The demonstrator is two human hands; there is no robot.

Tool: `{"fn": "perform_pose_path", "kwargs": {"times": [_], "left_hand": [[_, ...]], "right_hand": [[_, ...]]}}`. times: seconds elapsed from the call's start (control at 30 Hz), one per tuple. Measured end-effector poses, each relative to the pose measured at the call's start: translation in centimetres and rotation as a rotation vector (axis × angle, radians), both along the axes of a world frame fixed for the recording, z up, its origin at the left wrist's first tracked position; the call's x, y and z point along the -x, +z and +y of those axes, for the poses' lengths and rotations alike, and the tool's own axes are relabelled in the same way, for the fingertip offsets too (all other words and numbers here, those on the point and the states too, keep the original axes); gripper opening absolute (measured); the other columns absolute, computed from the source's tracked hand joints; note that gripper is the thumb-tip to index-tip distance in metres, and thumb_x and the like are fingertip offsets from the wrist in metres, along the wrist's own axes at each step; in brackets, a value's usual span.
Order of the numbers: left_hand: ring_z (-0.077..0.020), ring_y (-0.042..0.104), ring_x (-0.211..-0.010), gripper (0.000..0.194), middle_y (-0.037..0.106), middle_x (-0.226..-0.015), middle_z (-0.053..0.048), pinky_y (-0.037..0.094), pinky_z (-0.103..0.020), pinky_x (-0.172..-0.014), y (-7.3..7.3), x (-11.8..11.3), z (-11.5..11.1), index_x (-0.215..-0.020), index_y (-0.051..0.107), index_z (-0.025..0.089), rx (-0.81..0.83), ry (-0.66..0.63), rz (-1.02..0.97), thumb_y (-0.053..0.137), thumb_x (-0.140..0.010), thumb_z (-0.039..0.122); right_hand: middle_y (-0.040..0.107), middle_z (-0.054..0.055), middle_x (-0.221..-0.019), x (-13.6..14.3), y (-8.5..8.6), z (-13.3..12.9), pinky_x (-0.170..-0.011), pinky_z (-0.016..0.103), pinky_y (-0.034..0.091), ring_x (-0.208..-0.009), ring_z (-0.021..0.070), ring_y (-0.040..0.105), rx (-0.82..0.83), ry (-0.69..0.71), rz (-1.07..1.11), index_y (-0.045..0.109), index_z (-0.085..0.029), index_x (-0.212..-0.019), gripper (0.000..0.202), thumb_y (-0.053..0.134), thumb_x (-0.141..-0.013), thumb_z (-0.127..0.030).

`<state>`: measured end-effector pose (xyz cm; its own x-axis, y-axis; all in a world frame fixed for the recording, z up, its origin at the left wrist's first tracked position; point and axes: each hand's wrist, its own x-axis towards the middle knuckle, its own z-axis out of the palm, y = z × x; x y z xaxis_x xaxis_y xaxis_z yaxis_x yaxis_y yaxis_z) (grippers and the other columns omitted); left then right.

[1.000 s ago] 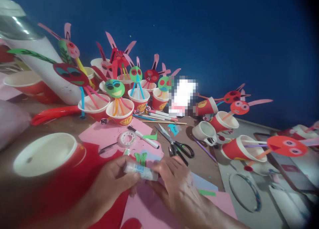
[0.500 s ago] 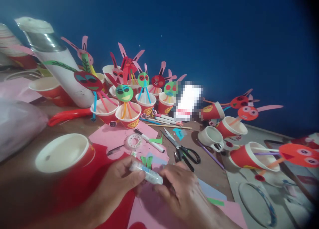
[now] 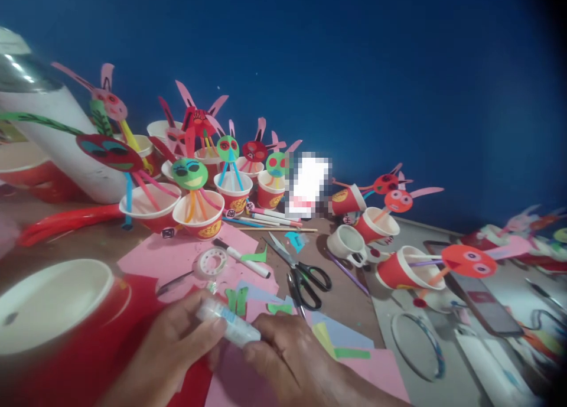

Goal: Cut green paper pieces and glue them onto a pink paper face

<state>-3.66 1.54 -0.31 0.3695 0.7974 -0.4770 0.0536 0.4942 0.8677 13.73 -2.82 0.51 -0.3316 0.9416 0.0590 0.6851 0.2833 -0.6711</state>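
My left hand (image 3: pixel 179 345) grips a small translucent glue tube (image 3: pixel 228 324) with a blue label, thumb pressed along its side. At the tube's right end, my right hand (image 3: pixel 287 357) has its fingers curled against the tip; the fingertips are partly hidden. Beneath both hands lie pink paper (image 3: pixel 248 383) and red paper (image 3: pixel 106 360). Just beyond them are green paper strips (image 3: pixel 237 300), a clear tape roll (image 3: pixel 211 262), a black-and-white marker (image 3: pixel 243 259) and black-handled scissors (image 3: pixel 303 271) lying open.
Red paper cups (image 3: pixel 198 218) bearing paper faces with ears line the back. A large cup (image 3: pixel 57 300) stands left, near a white flask (image 3: pixel 57 129). On the right are a white mug (image 3: pixel 348 244), a purple stick (image 3: pixel 348 272), a clear ring (image 3: pixel 416 345) and a phone (image 3: pixel 487 306).
The view has swung to the right, so everything sits further left and more of the right-hand table shows. Both hands keep hold of the glue tube in much the same pose.
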Motion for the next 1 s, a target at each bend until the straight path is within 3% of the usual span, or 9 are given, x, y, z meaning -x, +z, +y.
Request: {"fn": "perform_pose_path", "kwargs": {"times": [0.13,0.23,0.3,0.4,0.5,0.63,0.77,0.87,1.0], "left_hand": [[-0.0092,0.042,-0.044,0.03,0.049,-0.046,0.003,0.036,-0.019,-0.044,-0.4,0.4,0.5,-0.062,0.055,0.018,-0.068,0.009,-0.08,0.064,-0.069,0.045],[-0.013,0.051,-0.055,0.024,0.058,-0.058,0.001,0.042,-0.022,-0.052,0.3,0.4,0.7,-0.07,0.059,0.018,-0.101,0.013,-0.045,0.063,-0.068,0.042],[-0.0172,0.057,-0.068,0.02,0.065,-0.075,-0.002,0.045,-0.024,-0.059,1.2,-0.1,0.5,-0.075,0.061,0.019,-0.103,-0.047,0.019,0.065,-0.066,0.036],[-0.018,0.06,-0.069,0.011,0.066,-0.078,-0.002,0.045,-0.024,-0.061,2.4,-1.3,0.0,-0.073,0.059,0.02,-0.086,-0.153,0.022,0.062,-0.066,0.028],[-0.0159,0.059,-0.064,0.004,0.064,-0.068,0.0,0.044,-0.022,-0.057,2.7,-2.3,-0.1,-0.069,0.057,0.019,-0.101,-0.25,-0.003,0.059,-0.067,0.022],[-0.0136,0.054,-0.057,0.007,0.059,-0.06,0.001,0.043,-0.02,-0.051,1.9,-2.6,0.6,-0.072,0.06,0.02,-0.197,-0.243,0.005,0.061,-0.068,0.026],[-0.0167,0.056,-0.068,0.018,0.064,-0.075,-0.001,0.045,-0.02,-0.058,1.4,-2.1,1.1,-0.083,0.067,0.024,-0.418,-0.269,0.209,0.065,-0.068,0.033],[-0.0167,0.058,-0.072,0.019,0.066,-0.085,-0.001,0.045,-0.02,-0.061,1.3,-1.8,1.3,-0.088,0.068,0.026,-0.511,-0.286,0.199,0.06,-0.074,0.035],[-0.0164,0.059,-0.082,0.025,0.065,-0.097,0.001,0.045,-0.019,-0.069,1.2,-1.6,1.4,-0.104,0.062,0.031,-0.502,-0.295,0.154,0.055,-0.08,0.034]], "right_hand": [[0.055,0.001,-0.059,-0.4,-0.2,0.1,-0.054,0.028,0.034,-0.053,0.0142,0.048,-0.286,-0.111,-0.11,0.052,-0.017,-0.069,0.03,0.048,-0.082,-0.043],[0.058,-0.001,-0.066,-2.4,0.4,1.1,-0.049,0.024,0.036,-0.057,0.0147,0.052,-0.137,-0.187,-0.112,0.056,-0.018,-0.089,0.035,0.059,-0.073,-0.049],[0.06,-0.001,-0.075,-4.4,0.6,2.4,-0.055,0.023,0.041,-0.064,0.0139,0.057,-0.118,-0.297,-0.144,0.05,-0.021,-0.111,0.037,0.053,-0.081,-0.043],[0.062,0.005,-0.09,-7.2,-0.3,4.8,-0.073,0.031,0.042,-0.085,0.0209,0.057,-0.269,-0.508,-0.404,0.054,-0.02,-0.107,0.026,0.049,-0.086,-0.034],[0.061,0.011,-0.095,-8.6,-2.0,6.7,-0.074,0.035,0.04,-0.089,0.0267,0.055,-0.285,-0.565,-0.454,0.058,-0.017,-0.107,0.028,0.053,-0.084,-0.031],[0.063,0.014,-0.092,-9.1,-3.3,8.0,-0.076,0.039,0.039,-0.091,0.0303,0.054,-0.277,-0.588,-0.433,0.062,-0.016,-0.103,0.026,0.056,-0.081,-0.028],[0.065,0.012,-0.089,-9.0,-2.2,7.6,-0.076,0.039,0.042,-0.086,0.0271,0.059,-0.233,-0.574,-0.308,0.065,-0.016,-0.095,0.019,0.052,-0.083,-0.022],[0.067,0.005,-0.09,-7.7,-0.4,6.2,-0.068,0.03,0.049,-0.077,0.0185,0.063,-0.181,-0.53,-0.14,0.057,-0.02,-0.111,0.028,0.045,-0.088,-0.029],[0.068,0.003,-0.077,-4.6,1.6,4.0,-0.065,0.027,0.051,-0.071,0.0163,0.064,0.188,-0.428,0.566,0.058,-0.019,-0.107,0.029,0.046,-0.088,-0.037]]}}
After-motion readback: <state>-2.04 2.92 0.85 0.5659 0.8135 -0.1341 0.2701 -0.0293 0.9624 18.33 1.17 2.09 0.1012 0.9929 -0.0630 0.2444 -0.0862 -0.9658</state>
